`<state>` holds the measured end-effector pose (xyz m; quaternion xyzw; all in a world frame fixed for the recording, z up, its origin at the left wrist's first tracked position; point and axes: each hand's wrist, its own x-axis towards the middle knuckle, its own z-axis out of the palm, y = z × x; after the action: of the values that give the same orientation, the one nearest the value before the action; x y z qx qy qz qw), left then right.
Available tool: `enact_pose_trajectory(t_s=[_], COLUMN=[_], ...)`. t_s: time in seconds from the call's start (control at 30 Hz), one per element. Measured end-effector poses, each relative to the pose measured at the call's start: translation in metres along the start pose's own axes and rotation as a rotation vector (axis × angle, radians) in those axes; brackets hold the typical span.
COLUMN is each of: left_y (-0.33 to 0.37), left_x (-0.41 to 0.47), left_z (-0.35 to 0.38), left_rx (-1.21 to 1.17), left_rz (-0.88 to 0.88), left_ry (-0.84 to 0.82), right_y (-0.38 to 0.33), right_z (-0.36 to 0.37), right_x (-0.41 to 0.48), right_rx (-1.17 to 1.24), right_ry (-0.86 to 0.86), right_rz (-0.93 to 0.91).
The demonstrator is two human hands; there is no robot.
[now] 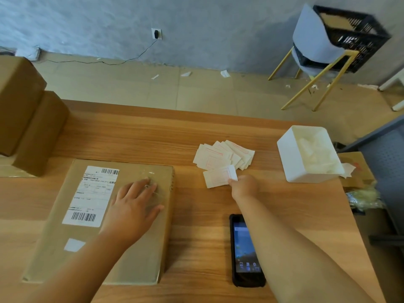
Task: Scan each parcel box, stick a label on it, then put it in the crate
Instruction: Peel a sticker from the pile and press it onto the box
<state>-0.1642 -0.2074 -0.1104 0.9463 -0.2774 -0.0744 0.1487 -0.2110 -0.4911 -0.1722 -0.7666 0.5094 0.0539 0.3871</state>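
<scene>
**A:** Where's the parcel?

**B:** The flat brown cardboard parcel box (140,263) lies at the near left of the light wooden table (153,138), top face up. A white printed shipping label with two barcodes (91,195) is stuck along its left side. A small blank white sticker (74,244) sits closer to the front edge.

**A:** And the hands?

**B:** The left hand (133,206) rests flat on the box top, just right of the shipping label. Its fingers are straight and spread, gripping nothing. The right hand (243,186) reaches out over the table with its fingers curled. It pinches the corner of a small white paper label with red lines (219,177). Whether that label is lifted clear of the wood, I cannot tell.

**A:** What's around it?

**B:** Just beyond lies a loose fanned pile of the same white labels (223,155). A black handheld scanner with a lit screen (242,254) lies face up beside the box, partly under the right forearm. To the right stands a white square plastic tub (290,162) holding pale scraps. At the table's far left is a large plain brown cardboard carton (19,101), with a smaller brown carton (41,132) right against it.

**A:** The crate?

**B:** The black slatted plastic crate (358,38) sits on a pale grey chair with gold legs (312,40). It is well apart from the table, by the grey wall.
</scene>
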Motion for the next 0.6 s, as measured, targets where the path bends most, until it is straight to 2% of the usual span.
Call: enact_pose_trajectory(t_s=[0.13, 0.47, 0.6], left_y=[-0.002, -0.005, 0.000], left_x=[0.000, 0.003, 0.005], left_z=[0.001, 0.002, -0.001], left_rx=[0.010, -0.040, -0.058], left_rz=[0.008, -0.047, -0.054], left_ry=[0.003, -0.060, -0.078], right_y=[-0.003, -0.001, 0.004], right_z=[-0.003, -0.015, -0.025], right_x=[-0.003, -0.020, -0.029], right_rx=[-0.002, 0.146, 0.273], right_ry=[-0.025, 0.073, 0.069], right_rz=[-0.021, -0.129, -0.112])
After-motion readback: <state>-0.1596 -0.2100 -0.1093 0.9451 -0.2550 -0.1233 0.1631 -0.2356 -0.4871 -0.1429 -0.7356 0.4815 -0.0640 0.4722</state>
